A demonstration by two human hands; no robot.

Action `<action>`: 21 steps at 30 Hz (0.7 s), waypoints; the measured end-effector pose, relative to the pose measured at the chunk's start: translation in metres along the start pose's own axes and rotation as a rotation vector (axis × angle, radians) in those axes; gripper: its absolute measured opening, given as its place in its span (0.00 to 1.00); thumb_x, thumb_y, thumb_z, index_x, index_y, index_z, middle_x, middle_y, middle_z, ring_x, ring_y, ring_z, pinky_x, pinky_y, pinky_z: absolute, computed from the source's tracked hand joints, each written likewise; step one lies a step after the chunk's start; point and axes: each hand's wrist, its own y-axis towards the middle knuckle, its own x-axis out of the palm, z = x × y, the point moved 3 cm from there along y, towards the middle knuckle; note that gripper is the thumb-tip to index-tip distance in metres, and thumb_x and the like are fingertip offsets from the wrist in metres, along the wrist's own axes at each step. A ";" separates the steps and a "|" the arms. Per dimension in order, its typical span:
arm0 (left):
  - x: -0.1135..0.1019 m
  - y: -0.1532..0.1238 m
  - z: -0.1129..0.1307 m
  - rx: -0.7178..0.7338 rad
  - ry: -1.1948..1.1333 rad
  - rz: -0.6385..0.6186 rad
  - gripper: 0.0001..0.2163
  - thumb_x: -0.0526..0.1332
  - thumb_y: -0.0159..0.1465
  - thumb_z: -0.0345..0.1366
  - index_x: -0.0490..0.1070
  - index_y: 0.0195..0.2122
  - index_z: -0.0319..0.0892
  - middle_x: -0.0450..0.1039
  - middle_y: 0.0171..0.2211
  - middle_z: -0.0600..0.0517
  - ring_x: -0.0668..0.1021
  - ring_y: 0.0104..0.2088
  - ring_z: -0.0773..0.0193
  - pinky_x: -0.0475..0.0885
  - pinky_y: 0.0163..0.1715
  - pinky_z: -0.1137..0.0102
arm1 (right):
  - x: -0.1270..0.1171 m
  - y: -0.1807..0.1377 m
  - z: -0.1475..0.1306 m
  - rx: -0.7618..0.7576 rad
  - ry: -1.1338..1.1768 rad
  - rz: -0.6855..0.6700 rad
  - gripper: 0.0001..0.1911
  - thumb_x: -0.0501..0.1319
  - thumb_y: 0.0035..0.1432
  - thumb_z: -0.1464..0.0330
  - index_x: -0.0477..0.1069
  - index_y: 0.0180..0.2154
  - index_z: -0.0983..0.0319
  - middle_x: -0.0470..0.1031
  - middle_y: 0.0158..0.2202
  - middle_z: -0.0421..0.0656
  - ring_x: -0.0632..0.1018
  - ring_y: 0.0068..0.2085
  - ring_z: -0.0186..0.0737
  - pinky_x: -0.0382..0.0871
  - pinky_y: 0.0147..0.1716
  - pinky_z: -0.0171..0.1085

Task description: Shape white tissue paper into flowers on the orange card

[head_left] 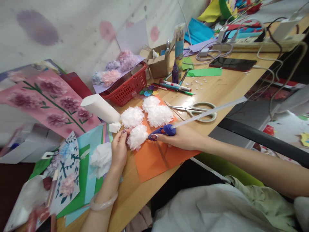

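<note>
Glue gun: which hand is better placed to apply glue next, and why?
Probably the right hand: it holds the blue glue gun, nozzle at the nearest white flower. The left hand is at that flower's opposite side, showing no tool.

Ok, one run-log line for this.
left hand: touching white flower | right hand: holding blue glue gun, tip at that flower | nearby: orange paper, scissors

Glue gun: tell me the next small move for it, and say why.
Probably squeeze a little glue from the blue glue gun onto the white flower between the hands: the right hand holds the gun with its nozzle at the flower's edge, and the left hand has its fingertips at the opposite edge.
</note>
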 end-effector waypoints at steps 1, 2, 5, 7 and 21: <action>0.000 0.000 0.000 -0.001 0.002 0.000 0.10 0.63 0.60 0.43 0.76 0.31 0.42 0.78 0.34 0.51 0.77 0.39 0.59 0.70 0.43 0.68 | 0.000 0.000 0.000 0.006 -0.008 0.006 0.23 0.57 0.63 0.49 0.79 0.34 0.60 0.74 0.23 0.40 0.74 0.29 0.39 0.64 0.31 0.37; 0.000 0.000 0.000 -0.001 0.005 0.000 0.10 0.63 0.60 0.43 0.76 0.31 0.42 0.78 0.34 0.51 0.78 0.38 0.59 0.71 0.43 0.68 | 0.000 0.000 0.000 0.017 -0.022 0.014 0.23 0.57 0.62 0.49 0.79 0.33 0.60 0.74 0.23 0.40 0.74 0.29 0.40 0.63 0.31 0.37; -0.001 0.001 -0.001 -0.001 0.016 -0.003 0.10 0.63 0.59 0.44 0.76 0.31 0.42 0.78 0.33 0.51 0.78 0.38 0.59 0.71 0.43 0.67 | -0.002 0.001 0.001 0.056 -0.090 0.034 0.24 0.57 0.62 0.47 0.79 0.32 0.59 0.74 0.23 0.40 0.74 0.29 0.40 0.63 0.30 0.37; -0.002 0.002 -0.002 0.003 0.023 0.000 0.10 0.64 0.59 0.44 0.76 0.31 0.42 0.78 0.33 0.51 0.78 0.38 0.58 0.71 0.43 0.67 | -0.006 0.003 0.000 0.068 -0.151 0.041 0.25 0.56 0.61 0.46 0.78 0.32 0.58 0.75 0.24 0.41 0.74 0.30 0.41 0.62 0.31 0.38; -0.006 0.005 -0.010 0.025 0.063 -0.001 0.12 0.63 0.60 0.46 0.77 0.34 0.41 0.79 0.36 0.49 0.79 0.40 0.57 0.72 0.44 0.66 | -0.011 0.012 -0.014 0.048 -0.320 -0.007 0.25 0.57 0.60 0.45 0.81 0.34 0.57 0.81 0.30 0.43 0.76 0.33 0.43 0.62 0.32 0.36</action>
